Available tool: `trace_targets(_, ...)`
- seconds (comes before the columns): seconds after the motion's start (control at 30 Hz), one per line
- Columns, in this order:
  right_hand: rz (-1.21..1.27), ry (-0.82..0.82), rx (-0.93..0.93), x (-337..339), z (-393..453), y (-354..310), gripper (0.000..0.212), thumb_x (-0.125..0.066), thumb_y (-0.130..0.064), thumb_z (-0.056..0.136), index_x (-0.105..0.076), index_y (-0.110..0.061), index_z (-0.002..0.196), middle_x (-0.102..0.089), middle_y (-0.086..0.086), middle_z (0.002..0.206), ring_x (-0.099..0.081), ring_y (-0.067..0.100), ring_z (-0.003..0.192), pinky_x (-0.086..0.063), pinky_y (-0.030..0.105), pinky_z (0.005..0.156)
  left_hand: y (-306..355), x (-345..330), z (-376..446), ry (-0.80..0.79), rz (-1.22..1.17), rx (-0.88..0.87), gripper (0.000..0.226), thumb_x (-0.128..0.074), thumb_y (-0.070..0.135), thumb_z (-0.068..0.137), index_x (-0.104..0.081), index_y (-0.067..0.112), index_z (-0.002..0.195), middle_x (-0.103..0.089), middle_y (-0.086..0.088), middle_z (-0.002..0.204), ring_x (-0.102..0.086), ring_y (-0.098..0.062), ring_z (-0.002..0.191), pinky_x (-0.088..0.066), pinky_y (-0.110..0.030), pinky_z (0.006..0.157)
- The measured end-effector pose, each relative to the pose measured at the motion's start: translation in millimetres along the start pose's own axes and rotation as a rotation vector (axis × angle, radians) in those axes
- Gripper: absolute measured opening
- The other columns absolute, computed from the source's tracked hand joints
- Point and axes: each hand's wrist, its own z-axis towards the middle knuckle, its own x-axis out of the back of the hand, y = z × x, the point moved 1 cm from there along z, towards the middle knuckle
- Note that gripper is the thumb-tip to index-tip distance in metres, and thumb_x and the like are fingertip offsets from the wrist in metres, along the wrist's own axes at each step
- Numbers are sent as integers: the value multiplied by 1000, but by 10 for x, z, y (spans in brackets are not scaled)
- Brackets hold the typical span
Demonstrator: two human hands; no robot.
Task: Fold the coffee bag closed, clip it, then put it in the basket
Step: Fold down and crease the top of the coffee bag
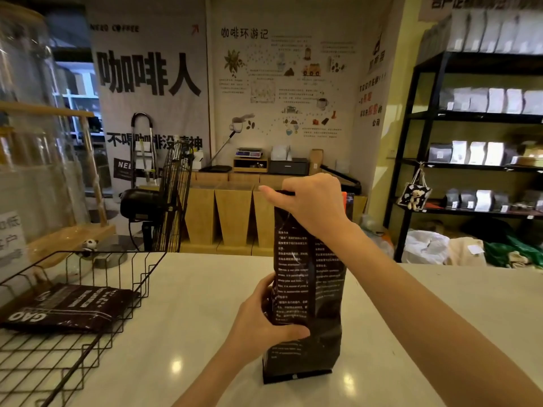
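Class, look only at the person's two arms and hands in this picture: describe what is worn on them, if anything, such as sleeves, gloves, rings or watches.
Nothing is worn. The left hand and right hand are bare, with no gloves, and no rings show. Both forearms are uncovered to the picture's edge: no sleeve, watch, bracelet or band appears. The fingernails that show look short and plain.

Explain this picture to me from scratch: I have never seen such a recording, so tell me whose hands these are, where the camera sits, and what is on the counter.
There is no machine here. A person wears a camera on the head, looking forward and down, so the two bare arms are the wearer's own. The left hand grips the lower side of a tall dark coffee bag standing upright on the pale counter. The right hand pinches the bag's top edge. On the left sits a black wire basket with another dark bag lying flat inside. I can see no clip.
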Motion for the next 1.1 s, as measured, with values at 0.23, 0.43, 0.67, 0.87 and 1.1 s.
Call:
trace_targets(0.23,147,220,-70,85,-87,109,48,-54,-45,79,-65,-11,47,-54,1,35,-46,14,33,-42,29,39,-2,-40,29,35,19,-33,83,-83,32,52,-32,40,117,-54,18,113,-53,-6,106,-50,-27,89)
trace_targets(0.43,157,260,-70,73,-81,132,50,-56,-45,78,-64,-9,45,-53,2,33,-46,16,31,-43,32,37,-28,-130,-21,51,-75,-26,73,-82,29,55,-37,41,110,-56,21,107,-56,-2,99,-51,-18,78)
trace_targets(0.67,121,204,-12,33,-97,-5,53,-54,-49,78,-58,-11,42,-49,1,32,-44,15,30,-43,29,38,-128,-191,-151,53,-155,-5,75,-74,40,58,-36,33,122,-59,12,113,-59,-10,104,-52,-35,91)
trace_targets(0.87,82,24,-52,70,-41,-71,56,-46,-55,83,-57,-14,47,-46,-1,38,-44,14,38,-49,35,52,-91,-146,-219,2,-135,-89,79,-68,49,68,-14,54,125,-48,24,124,-53,4,110,-49,-18,88)
trace_targets(1.1,59,49,-22,45,-70,-204,40,-53,-39,87,-61,-13,58,-42,-7,46,-40,9,42,-23,17,43,36,-201,-287,337,-228,-214,40,-65,36,63,-45,39,97,-57,18,108,-55,13,98,-46,-5,72)
